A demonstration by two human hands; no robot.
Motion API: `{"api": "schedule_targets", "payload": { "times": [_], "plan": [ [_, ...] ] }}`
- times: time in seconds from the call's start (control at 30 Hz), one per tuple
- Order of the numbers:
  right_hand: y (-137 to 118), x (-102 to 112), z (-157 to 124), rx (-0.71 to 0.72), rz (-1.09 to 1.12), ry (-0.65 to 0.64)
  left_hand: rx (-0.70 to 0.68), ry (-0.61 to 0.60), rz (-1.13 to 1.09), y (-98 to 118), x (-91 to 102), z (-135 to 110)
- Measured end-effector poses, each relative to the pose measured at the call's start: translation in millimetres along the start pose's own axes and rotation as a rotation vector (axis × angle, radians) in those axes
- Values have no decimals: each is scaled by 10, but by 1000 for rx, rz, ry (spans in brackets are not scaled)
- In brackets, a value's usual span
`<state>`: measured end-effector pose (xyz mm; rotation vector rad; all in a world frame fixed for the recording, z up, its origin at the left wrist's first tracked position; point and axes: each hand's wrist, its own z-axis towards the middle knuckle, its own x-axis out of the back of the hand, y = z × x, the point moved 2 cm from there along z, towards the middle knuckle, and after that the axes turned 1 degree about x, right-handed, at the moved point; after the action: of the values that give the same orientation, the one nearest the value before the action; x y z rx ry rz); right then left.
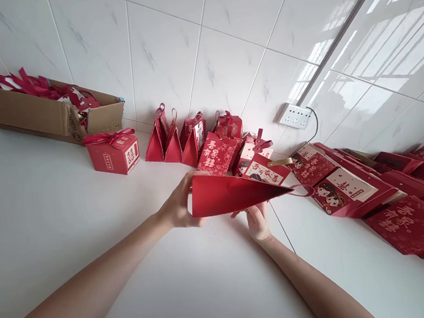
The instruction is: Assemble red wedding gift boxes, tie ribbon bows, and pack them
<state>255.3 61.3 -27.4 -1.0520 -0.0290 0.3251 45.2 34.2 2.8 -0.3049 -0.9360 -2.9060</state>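
Note:
A red wedge-shaped gift box (235, 193) is held sideways above the white table, its pointed end to the right. A thin ribbon loop (303, 191) sticks out from that point. My left hand (183, 202) grips its wide left end, fingers behind and thumb below. Under the lower edge, toward the point, my right hand (258, 221) holds the box with its fingers partly hidden behind it. Just beyond stand finished-looking red gift boxes, among them a triangular one (172, 145) and one with gold lettering (216, 154).
At the back left, a cardboard carton (30, 111) holds red ribbons and packaging. A boxy red gift box (114, 154) with a bow stands beside it. Flat red boxes (418, 225) pile up on the right. A power strip (294, 116) with a cable is on the tiled wall.

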Motion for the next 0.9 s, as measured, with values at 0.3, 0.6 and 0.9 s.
{"api": "schedule_targets", "payload": {
  "times": [0.3, 0.6, 0.9],
  "plan": [
    [-2, -162, 104, -438, 186, -84, 494, 178, -202, -29, 1, 25],
    [56, -31, 149, -652, 259, -46, 711, 67, -413, 93, -74, 47],
    [-31, -45, 167, -631, 289, -30, 675, 46, -305, 8, -11, 24]
  ]
}}
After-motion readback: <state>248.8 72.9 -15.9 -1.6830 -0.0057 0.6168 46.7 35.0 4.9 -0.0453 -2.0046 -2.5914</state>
